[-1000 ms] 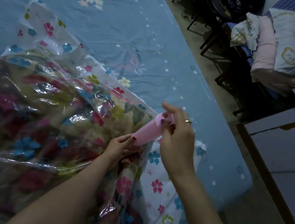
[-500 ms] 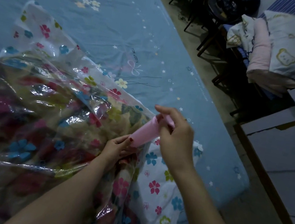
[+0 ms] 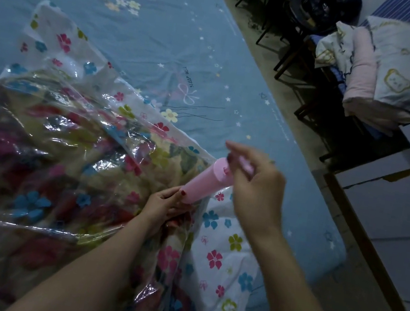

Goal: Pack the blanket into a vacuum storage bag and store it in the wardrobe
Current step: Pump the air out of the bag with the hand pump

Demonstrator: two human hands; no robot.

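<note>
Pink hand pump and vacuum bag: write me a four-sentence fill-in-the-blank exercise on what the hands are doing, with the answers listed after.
1. The hand pump is coloured ____.
2. The ____ hand grips the pump's lower end against the vacuum storage bag.
3. The right hand pinches the pump's ____ at its upper end.
4. The bag, with the floral blanket inside, lies on a ____ bedsheet.

Missing words: pink; left; handle; blue

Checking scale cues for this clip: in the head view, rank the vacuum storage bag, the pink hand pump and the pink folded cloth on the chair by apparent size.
1. Vacuum storage bag, by far.
2. Pink folded cloth, though it lies farther away.
3. Pink hand pump; close to the cloth, so this order is unsure.
</note>
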